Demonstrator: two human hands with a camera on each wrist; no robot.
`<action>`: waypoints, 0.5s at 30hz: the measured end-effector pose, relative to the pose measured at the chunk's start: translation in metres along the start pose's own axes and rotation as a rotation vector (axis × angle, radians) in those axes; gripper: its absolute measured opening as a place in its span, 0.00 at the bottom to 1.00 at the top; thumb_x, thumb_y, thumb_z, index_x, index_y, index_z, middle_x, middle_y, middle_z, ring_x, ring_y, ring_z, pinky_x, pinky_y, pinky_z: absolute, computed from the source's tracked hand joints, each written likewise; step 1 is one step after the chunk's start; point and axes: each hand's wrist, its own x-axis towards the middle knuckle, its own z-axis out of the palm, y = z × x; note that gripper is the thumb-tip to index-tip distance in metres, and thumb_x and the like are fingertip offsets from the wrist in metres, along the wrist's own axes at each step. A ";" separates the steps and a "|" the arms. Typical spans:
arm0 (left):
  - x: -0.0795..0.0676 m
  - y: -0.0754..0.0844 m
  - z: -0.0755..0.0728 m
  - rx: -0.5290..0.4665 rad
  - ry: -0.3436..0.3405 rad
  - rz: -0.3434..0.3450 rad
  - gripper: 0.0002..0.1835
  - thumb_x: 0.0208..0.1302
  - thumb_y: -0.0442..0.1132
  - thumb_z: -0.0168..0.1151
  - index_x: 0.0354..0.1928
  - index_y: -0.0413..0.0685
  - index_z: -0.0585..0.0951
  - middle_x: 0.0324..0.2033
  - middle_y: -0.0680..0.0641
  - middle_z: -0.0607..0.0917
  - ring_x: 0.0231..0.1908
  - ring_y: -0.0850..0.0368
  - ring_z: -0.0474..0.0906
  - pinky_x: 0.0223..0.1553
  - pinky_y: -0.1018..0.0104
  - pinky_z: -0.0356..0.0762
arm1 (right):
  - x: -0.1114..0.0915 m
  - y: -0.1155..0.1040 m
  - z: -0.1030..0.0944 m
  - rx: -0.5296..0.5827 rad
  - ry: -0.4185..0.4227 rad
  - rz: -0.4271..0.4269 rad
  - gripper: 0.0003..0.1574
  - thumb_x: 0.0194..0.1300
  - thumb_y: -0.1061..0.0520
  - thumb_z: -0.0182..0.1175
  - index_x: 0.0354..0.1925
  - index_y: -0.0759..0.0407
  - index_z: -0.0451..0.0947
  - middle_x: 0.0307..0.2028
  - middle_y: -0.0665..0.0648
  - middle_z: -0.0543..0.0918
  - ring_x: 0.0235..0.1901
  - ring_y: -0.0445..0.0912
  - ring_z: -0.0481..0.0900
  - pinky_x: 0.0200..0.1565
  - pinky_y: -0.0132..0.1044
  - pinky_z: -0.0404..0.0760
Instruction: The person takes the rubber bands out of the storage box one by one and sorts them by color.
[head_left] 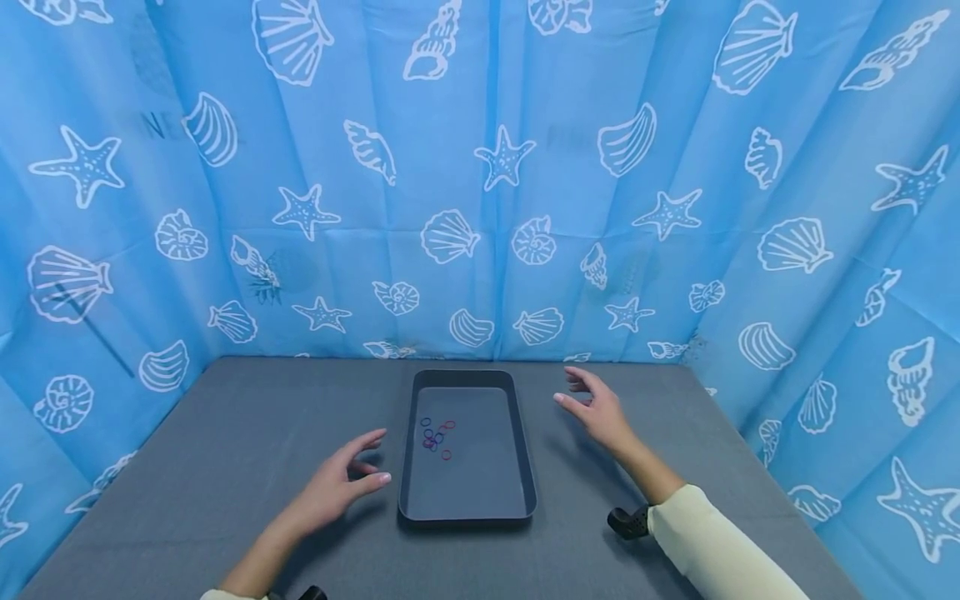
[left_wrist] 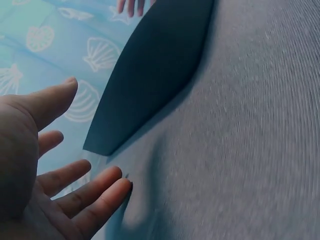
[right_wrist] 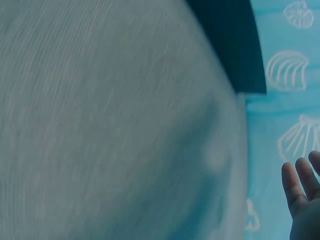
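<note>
While small red and blue rings point(head_left: 430, 442) lie in the left half of the dark rectangular tray point(head_left: 480, 493), handling them looks unstarted to me, all of it remaining. The left hand point(head_left: 333, 486) and right hand point(head_left: 600, 414) hover either side, loosely spread, holding nothing. Only the head view shows the rings; the wrist views catch the tray's outer wall.

Red and blue rings point(head_left: 430, 442), white-shell-patterned blue curtain point(head_left: 442, 179)

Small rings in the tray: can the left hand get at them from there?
Probably yes: the left hand is empty beside the open-topped tray, and the small rings lie toward that side; only the tray's wall stands between.
</note>
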 end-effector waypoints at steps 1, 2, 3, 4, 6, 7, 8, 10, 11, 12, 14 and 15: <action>0.000 0.001 0.001 -0.008 -0.003 -0.004 0.33 0.51 0.51 0.60 0.60 0.65 0.61 0.55 0.46 0.67 0.41 0.55 0.73 0.35 0.59 0.72 | 0.001 -0.004 0.002 0.026 0.000 0.012 0.35 0.53 0.43 0.58 0.56 0.56 0.64 0.50 0.58 0.70 0.48 0.52 0.69 0.43 0.48 0.71; 0.000 0.002 0.003 -0.019 -0.011 -0.004 0.32 0.52 0.51 0.59 0.60 0.63 0.61 0.55 0.46 0.67 0.41 0.55 0.73 0.35 0.59 0.72 | 0.001 -0.008 0.003 0.052 -0.002 0.023 0.35 0.53 0.44 0.58 0.56 0.56 0.64 0.50 0.58 0.70 0.48 0.52 0.69 0.44 0.48 0.71; 0.000 0.002 0.004 -0.031 -0.017 -0.007 0.32 0.52 0.51 0.59 0.60 0.63 0.61 0.54 0.45 0.67 0.41 0.55 0.73 0.35 0.59 0.72 | 0.001 -0.011 0.005 0.072 -0.002 0.036 0.34 0.53 0.44 0.58 0.55 0.56 0.64 0.50 0.58 0.71 0.48 0.53 0.69 0.43 0.48 0.71; 0.000 0.004 0.006 -0.042 -0.027 -0.011 0.32 0.53 0.51 0.58 0.60 0.62 0.61 0.54 0.45 0.67 0.41 0.54 0.73 0.35 0.59 0.72 | 0.002 -0.016 0.006 0.091 -0.005 0.056 0.34 0.53 0.43 0.58 0.55 0.55 0.64 0.50 0.59 0.71 0.48 0.53 0.69 0.43 0.48 0.71; 0.000 0.007 0.008 -0.077 -0.051 -0.009 0.31 0.54 0.50 0.57 0.61 0.60 0.61 0.55 0.43 0.67 0.41 0.54 0.73 0.36 0.59 0.73 | 0.002 -0.024 0.010 0.125 -0.011 0.087 0.34 0.53 0.44 0.58 0.55 0.55 0.64 0.50 0.61 0.71 0.48 0.52 0.69 0.43 0.48 0.71; -0.001 0.009 0.010 -0.097 -0.062 -0.007 0.30 0.55 0.49 0.57 0.61 0.59 0.61 0.55 0.42 0.67 0.41 0.54 0.73 0.35 0.60 0.73 | 0.003 -0.028 0.012 0.136 -0.014 0.104 0.33 0.53 0.43 0.58 0.55 0.55 0.65 0.50 0.61 0.71 0.48 0.52 0.69 0.43 0.48 0.71; -0.001 0.011 0.011 -0.117 -0.073 -0.001 0.30 0.55 0.49 0.57 0.61 0.57 0.61 0.55 0.41 0.66 0.41 0.53 0.73 0.35 0.60 0.74 | 0.003 -0.032 0.015 0.144 -0.021 0.119 0.33 0.53 0.43 0.58 0.55 0.55 0.65 0.50 0.62 0.71 0.47 0.52 0.69 0.42 0.47 0.72; -0.003 0.017 0.012 -0.162 -0.092 0.007 0.30 0.56 0.47 0.56 0.61 0.54 0.60 0.56 0.38 0.65 0.41 0.51 0.73 0.36 0.59 0.74 | 0.004 -0.039 0.019 0.182 -0.035 0.156 0.33 0.53 0.44 0.58 0.54 0.55 0.65 0.50 0.62 0.71 0.47 0.51 0.70 0.42 0.46 0.72; -0.003 0.020 0.012 -0.186 -0.100 0.008 0.30 0.56 0.46 0.56 0.61 0.53 0.60 0.56 0.37 0.64 0.42 0.50 0.73 0.36 0.59 0.74 | 0.005 -0.043 0.021 0.204 -0.040 0.168 0.32 0.53 0.44 0.58 0.54 0.56 0.65 0.49 0.62 0.71 0.47 0.51 0.70 0.42 0.46 0.73; -0.004 0.023 0.012 -0.207 -0.106 0.009 0.31 0.56 0.47 0.56 0.61 0.51 0.60 0.56 0.37 0.64 0.42 0.50 0.73 0.37 0.58 0.74 | 0.005 -0.046 0.023 0.229 -0.046 0.185 0.32 0.53 0.45 0.58 0.54 0.56 0.65 0.49 0.63 0.71 0.47 0.51 0.71 0.42 0.45 0.73; -0.005 0.028 0.012 -0.254 -0.115 0.005 0.31 0.56 0.47 0.56 0.61 0.48 0.60 0.56 0.35 0.63 0.43 0.48 0.73 0.39 0.57 0.74 | 0.006 -0.053 0.028 0.274 -0.051 0.223 0.30 0.54 0.46 0.59 0.53 0.57 0.66 0.48 0.63 0.71 0.46 0.50 0.71 0.42 0.42 0.74; -0.004 0.029 0.012 -0.275 -0.118 0.001 0.32 0.56 0.48 0.56 0.61 0.47 0.60 0.56 0.35 0.63 0.44 0.47 0.72 0.40 0.56 0.73 | 0.007 -0.056 0.031 0.299 -0.050 0.243 0.30 0.54 0.47 0.59 0.52 0.57 0.66 0.48 0.62 0.72 0.45 0.50 0.72 0.41 0.41 0.74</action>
